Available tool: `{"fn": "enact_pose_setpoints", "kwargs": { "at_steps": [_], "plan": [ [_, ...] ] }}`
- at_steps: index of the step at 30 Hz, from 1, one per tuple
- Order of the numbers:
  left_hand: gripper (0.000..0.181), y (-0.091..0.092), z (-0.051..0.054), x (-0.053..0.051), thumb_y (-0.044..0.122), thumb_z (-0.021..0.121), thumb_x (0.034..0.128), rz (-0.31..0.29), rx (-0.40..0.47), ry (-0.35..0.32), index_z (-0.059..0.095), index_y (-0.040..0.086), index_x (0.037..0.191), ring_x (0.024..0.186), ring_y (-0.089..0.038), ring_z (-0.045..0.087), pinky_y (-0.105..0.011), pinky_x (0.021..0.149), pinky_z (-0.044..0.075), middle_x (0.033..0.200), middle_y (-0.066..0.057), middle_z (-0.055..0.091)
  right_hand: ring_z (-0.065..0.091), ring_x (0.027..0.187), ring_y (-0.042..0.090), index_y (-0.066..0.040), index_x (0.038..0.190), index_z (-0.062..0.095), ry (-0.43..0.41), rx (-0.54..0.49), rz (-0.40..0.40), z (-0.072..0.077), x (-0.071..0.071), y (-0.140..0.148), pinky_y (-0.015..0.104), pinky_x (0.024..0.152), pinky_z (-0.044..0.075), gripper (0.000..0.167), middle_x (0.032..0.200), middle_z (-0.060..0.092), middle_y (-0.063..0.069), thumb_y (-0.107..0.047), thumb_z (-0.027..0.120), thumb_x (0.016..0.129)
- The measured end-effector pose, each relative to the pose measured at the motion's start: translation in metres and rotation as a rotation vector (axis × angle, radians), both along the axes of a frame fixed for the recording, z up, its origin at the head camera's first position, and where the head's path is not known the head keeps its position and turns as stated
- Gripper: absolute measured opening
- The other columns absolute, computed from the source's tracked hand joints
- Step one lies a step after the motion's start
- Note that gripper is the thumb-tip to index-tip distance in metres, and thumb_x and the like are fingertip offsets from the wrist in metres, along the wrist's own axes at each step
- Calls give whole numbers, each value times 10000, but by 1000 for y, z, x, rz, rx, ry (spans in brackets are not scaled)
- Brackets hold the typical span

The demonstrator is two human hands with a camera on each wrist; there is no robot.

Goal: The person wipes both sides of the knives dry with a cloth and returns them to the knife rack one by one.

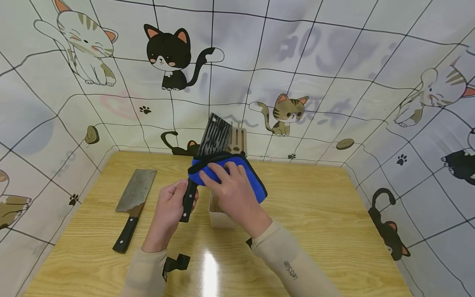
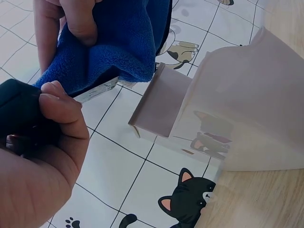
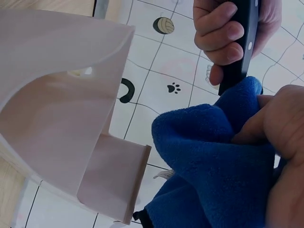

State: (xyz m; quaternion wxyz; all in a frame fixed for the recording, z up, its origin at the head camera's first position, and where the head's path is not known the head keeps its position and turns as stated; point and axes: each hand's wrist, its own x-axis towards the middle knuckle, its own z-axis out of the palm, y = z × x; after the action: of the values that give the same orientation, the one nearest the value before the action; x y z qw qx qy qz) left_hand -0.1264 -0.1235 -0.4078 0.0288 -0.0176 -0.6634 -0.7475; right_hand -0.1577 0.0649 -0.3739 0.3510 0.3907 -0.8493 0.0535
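Note:
My left hand (image 1: 168,212) grips the black riveted handle (image 3: 242,52) of a cleaver. Its dark, streaked blade (image 1: 215,134) points up and away, its lower part covered by a blue cloth with black edging (image 1: 256,181). Over that cloth lies my right hand (image 1: 237,194), fingers bent on top and holding it against the blade. In the left wrist view, a strip of shiny blade shows beneath the cloth (image 2: 128,42). Behind the right hand and cloth stands a pale knife holder (image 1: 222,220), partly hidden.
To the left, a second cleaver (image 1: 137,189) lies flat on the wooden table (image 1: 304,231), handle toward me. The holder's slotted back part (image 1: 239,140) rises behind the cloth. A cat-printed sheet (image 1: 237,49) encloses the table at the back and sides.

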Motion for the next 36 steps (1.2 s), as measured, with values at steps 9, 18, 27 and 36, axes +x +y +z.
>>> {"fn": "enact_pose_setpoints", "kwargs": {
  "at_steps": [9,18,27,36],
  "plan": [
    [463,-1,2,1,242,348,1142,5,12,-11,607,-128,1041,601,-132,557,-252,546,514,772,-85,606,594,1040,326,-232,1295,736,29,42,5,0,4,1,412,777,493,446,1340,654,82,24,644,942],
    [448,0,4,2,198,357,1138,-36,-24,-7,658,-119,1036,607,-162,555,-266,554,484,761,-96,611,599,1025,334,-242,1276,752,18,-10,-33,-1,-8,6,431,776,504,339,1314,671,89,-74,678,991],
    [476,0,5,2,218,362,1141,-68,-53,13,671,-144,1119,600,-154,546,-269,556,468,755,-81,607,595,998,348,-240,1281,741,23,-24,-76,5,-21,15,442,758,489,405,1295,664,105,-14,717,946],
    [476,-1,4,3,223,374,1140,-91,-75,32,677,-140,1085,585,-165,539,-278,543,459,755,-105,601,608,1077,386,-196,1344,706,-57,-33,-123,11,-38,28,494,922,524,559,1328,639,194,-39,840,825]
  ]
}}
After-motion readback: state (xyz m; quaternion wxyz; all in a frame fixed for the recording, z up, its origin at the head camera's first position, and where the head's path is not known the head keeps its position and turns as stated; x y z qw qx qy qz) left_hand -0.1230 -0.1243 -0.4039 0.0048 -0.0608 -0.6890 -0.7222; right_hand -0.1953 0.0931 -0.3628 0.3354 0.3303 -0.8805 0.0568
